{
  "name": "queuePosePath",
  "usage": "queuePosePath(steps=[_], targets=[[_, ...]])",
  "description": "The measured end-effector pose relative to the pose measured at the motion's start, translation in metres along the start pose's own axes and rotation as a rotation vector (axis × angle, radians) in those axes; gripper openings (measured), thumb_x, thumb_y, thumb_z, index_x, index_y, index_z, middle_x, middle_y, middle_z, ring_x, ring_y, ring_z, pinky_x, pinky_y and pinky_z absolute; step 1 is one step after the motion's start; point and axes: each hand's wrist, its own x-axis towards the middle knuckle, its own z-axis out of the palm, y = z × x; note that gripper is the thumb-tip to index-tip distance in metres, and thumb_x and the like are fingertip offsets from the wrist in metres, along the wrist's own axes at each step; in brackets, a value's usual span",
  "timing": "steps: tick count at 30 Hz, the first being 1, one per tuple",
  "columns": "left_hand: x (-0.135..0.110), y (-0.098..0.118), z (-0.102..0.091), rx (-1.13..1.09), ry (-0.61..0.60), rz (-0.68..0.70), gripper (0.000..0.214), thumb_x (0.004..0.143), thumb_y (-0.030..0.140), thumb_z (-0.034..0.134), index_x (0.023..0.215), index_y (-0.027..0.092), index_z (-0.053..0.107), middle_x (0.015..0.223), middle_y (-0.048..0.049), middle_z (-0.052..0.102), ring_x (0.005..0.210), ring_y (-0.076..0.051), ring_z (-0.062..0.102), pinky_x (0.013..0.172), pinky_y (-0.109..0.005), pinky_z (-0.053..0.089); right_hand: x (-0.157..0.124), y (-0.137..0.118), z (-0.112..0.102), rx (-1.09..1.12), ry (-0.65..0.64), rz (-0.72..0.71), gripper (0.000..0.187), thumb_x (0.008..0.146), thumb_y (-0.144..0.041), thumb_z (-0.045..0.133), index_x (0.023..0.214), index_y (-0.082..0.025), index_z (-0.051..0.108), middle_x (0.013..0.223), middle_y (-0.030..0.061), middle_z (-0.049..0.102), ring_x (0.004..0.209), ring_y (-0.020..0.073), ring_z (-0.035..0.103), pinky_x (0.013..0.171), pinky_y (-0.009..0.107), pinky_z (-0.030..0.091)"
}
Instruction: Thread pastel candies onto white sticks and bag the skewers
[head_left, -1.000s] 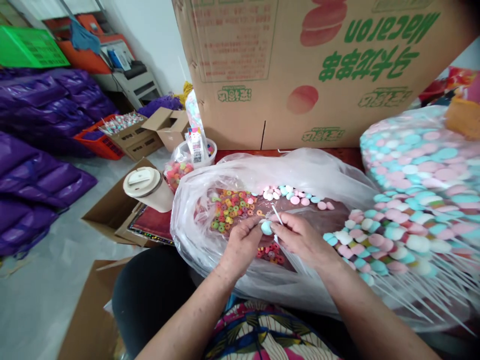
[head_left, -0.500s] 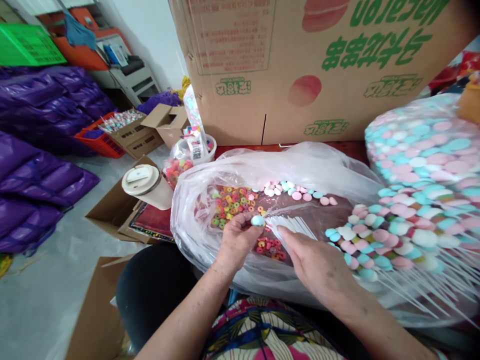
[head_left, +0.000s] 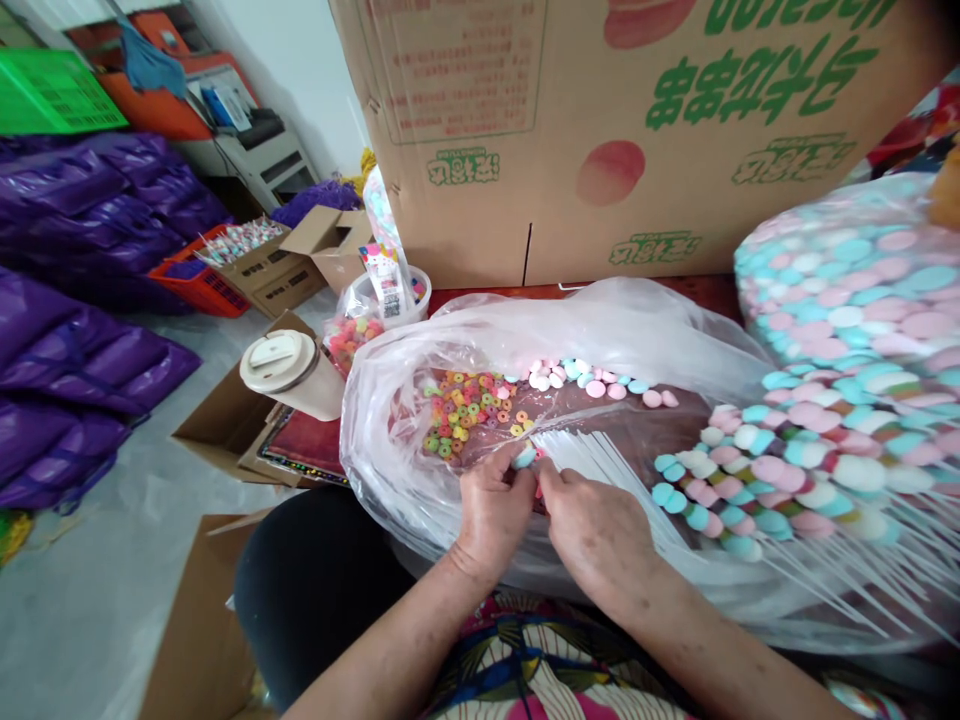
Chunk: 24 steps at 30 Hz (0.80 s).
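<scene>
Cardboard box [head_left: 271, 285] on the left contains many small candy sticks [head_left: 241, 241]. Clear bag [head_left: 347, 308], against a white tub [head_left: 427, 290], carries colourful rings [head_left: 354, 338]. Over the spread plastic sheet [head_left: 386, 485] with loose rings [head_left: 461, 410], the left hand [head_left: 493, 510] pinches a pale blue candy [head_left: 524, 457]; the right hand [head_left: 600, 528], fingers bent, is just beside it, its grip hidden. At right, a large bag [head_left: 840, 230] is full of pastel discs [head_left: 847, 318].

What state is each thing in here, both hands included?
Left hand: pinching the blue candy
Right hand: curled, any grip hidden
Blue candy: held, partly covered
White sticks: lying together, side by side
Ring candies: loose, in a pile
Skewered candies: threaded, heaped
Cup: standing, lid on
Large box: standing, apparently upside down
Small box: top open
</scene>
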Motion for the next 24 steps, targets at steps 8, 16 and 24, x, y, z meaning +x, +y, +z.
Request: queuePosePath(steps=[8, 16, 24], targets=[[0.001, -0.009, -0.002, 0.187, 0.031, 0.011, 0.03, 0.074, 0.015, 0.053, 0.097, 0.022, 0.071, 0.08, 0.0004, 0.072, 0.07, -0.015, 0.062, 0.071, -0.025, 0.049, -0.001, 0.014, 0.017, 0.078, -0.097, -0.026, 0.032, 0.083, -0.002, 0.038, 0.1, -0.016, 0.062, 0.09, 0.0095, 0.069, 0.084, 0.021, 0.066, 0.064, 0.027, 0.041], [0.024, 0.016, -0.012, 0.481, -0.283, 0.038, 0.036, 0.08, 0.024, 0.053, 0.114, 0.022, 0.063, 0.084, -0.0036, 0.072, 0.072, -0.019, 0.064, 0.069, -0.027, 0.048, 0.017, 0.039, 0.028, 0.261, -0.026, 0.014, 0.025, 0.087, -0.01, 0.037, 0.09, -0.016, 0.061, 0.086, 0.0074, 0.07, 0.079, 0.0182, 0.065, 0.065, 0.026, 0.037], [0.104, 0.021, 0.003, 0.928, -0.415, 0.182, 0.022, 0.081, 0.016, 0.05, 0.09, 0.019, 0.07, 0.105, -0.0106, 0.067, 0.086, -0.022, 0.064, 0.072, -0.03, 0.047, 0.017, 0.079, 0.035, 0.251, 0.278, 0.05, 0.027, 0.09, -0.025, 0.036, 0.073, -0.02, 0.056, 0.063, 0.0035, 0.062, 0.058, 0.0167, 0.057, 0.054, 0.027, 0.029]])
